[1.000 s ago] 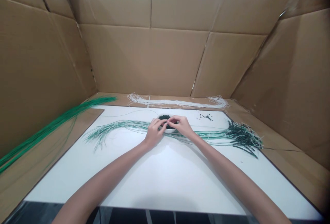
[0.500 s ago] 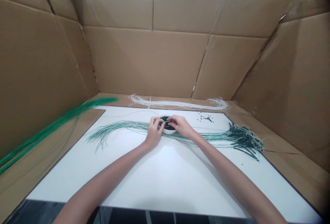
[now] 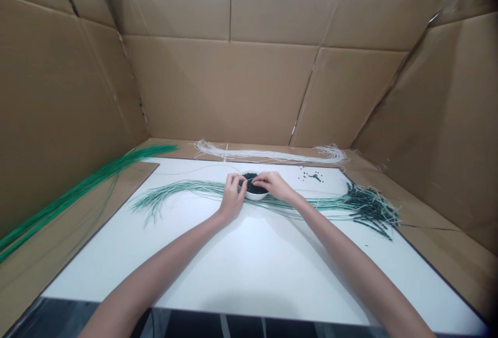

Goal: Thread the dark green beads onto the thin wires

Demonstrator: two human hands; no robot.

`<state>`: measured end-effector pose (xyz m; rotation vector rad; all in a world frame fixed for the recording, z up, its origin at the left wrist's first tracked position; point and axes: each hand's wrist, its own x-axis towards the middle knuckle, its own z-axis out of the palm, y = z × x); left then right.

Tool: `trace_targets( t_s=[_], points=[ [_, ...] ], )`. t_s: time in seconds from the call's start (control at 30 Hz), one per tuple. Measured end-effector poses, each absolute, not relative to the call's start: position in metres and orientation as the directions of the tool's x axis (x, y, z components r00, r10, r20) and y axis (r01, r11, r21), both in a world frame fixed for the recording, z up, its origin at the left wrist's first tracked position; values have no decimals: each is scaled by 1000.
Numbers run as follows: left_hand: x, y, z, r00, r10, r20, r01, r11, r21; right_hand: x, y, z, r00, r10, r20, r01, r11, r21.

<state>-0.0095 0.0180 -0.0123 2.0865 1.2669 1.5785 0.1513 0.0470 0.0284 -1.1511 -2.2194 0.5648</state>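
Observation:
A small white bowl (image 3: 257, 196) of dark green beads sits mid-table on a white board (image 3: 249, 265). My left hand (image 3: 232, 197) is at the bowl's left rim with its fingers pinched together. My right hand (image 3: 274, 184) hovers over the bowl's right side, fingers also pinched. A thin pale wire seems to run between the two hands above the bowl; what each pinch holds is too small to make out. A bundle of green-and-white wires (image 3: 182, 193) lies across the board under both hands and ends in dark tips (image 3: 368, 207) at the right.
A bunch of white wires (image 3: 268, 154) lies at the back. Long bright green wires (image 3: 78, 190) slant along the left cardboard. A few loose dark beads (image 3: 311, 175) lie right of the bowl. Cardboard walls enclose the back and both sides.
Both hands have shifted slightly away from me and settled over the bowl. My left thumb and fingers now pinch closer to the rim. The wires and beads lie as before.

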Motion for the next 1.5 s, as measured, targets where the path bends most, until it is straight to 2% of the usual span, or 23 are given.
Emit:
trace_targets(
  t_s=[0.13, 0.3, 0.57, 1.5],
  points=[
    [-10, 19, -13, 69, 734, 676, 500, -612, 613, 158, 45, 23, -427, 856, 292, 386, 464, -797],
    [-10, 19, -14, 84, 694, 715, 512, -645, 567, 160, 41, 21, -375, 890, 257, 253, 366, -896],
    [-8, 16, -11, 95, 656, 749, 493, -684, 537, 161, 41, 16, -333, 910, 246, 195, 321, -927],
    [-8, 15, -10, 112, 663, 740, 490, -685, 539, 161, 40, 16, -323, 909, 264, 211, 341, -916]
  ],
)
